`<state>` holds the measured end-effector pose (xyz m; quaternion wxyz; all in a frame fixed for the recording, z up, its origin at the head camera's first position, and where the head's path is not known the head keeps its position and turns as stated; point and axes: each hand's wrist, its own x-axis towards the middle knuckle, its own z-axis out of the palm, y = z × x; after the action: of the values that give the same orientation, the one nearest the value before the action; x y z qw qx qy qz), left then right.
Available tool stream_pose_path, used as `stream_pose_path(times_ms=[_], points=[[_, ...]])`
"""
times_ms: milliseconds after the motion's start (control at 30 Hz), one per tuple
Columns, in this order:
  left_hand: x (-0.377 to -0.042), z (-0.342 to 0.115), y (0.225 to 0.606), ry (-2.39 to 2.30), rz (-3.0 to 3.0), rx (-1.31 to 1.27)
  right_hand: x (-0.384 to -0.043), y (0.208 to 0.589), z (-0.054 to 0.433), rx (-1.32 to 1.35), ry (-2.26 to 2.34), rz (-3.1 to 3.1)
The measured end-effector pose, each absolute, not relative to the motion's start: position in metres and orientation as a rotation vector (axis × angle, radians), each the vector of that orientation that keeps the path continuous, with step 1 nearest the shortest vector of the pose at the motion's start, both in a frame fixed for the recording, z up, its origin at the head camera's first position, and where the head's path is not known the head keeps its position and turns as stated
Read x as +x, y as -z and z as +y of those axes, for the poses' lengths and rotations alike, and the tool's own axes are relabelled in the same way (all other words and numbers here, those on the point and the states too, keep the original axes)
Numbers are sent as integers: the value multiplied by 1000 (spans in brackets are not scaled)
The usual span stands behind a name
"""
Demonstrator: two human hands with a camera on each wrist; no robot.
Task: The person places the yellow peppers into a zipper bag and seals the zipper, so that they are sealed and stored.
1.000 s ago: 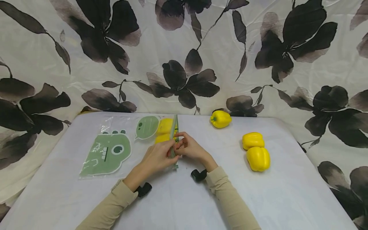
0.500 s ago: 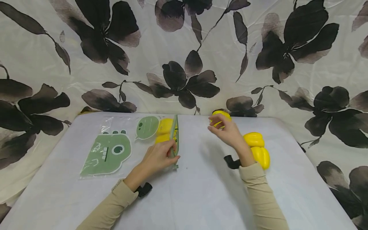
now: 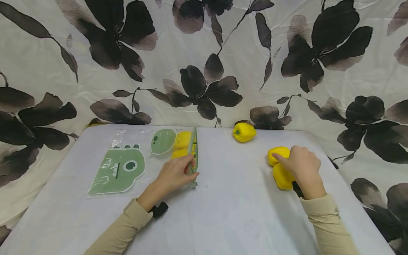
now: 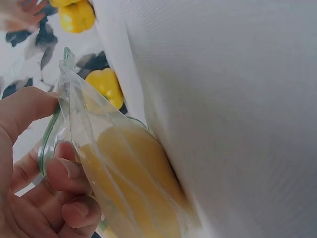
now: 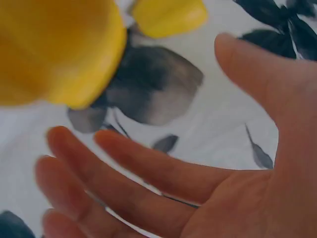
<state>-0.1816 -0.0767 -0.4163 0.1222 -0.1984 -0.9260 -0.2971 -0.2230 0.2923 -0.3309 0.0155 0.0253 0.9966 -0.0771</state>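
Note:
A clear zip bag [image 3: 118, 173] printed with a green dinosaur lies on the left of the table. Its green-edged mouth faces right, and yellow bell peppers [image 3: 183, 140] show through the plastic near it. My left hand [image 3: 172, 173] grips the bag at this mouth; the left wrist view shows thumb and fingers on the green zip [image 4: 49, 134]. At the right, my right hand [image 3: 304, 168] hovers beside two bell peppers, the farther one [image 3: 276, 155] and the nearer one [image 3: 282, 177]. Its fingers [image 5: 119, 183] are spread, with nothing between them and the thumb.
A single yellow bell pepper [image 3: 244, 132] sits at the table's back edge, right of the bag. A white cloth with dark flowers [image 3: 204, 88] hangs behind the white table [image 3: 229, 212].
My right hand has left the bag mouth and swung right, past the back pepper, to the pair of peppers. The left hand has stayed on the bag.

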Motion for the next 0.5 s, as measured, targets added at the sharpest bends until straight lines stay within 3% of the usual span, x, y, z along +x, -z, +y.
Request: stream_pose_path(times_ms=[233,500], points=[[-183,-77,418,859,-2702,-586,-219,364,300,207,230,2951],[-183,-78,418,857,-2727,-558,-219,376,303,210,271,2916]])
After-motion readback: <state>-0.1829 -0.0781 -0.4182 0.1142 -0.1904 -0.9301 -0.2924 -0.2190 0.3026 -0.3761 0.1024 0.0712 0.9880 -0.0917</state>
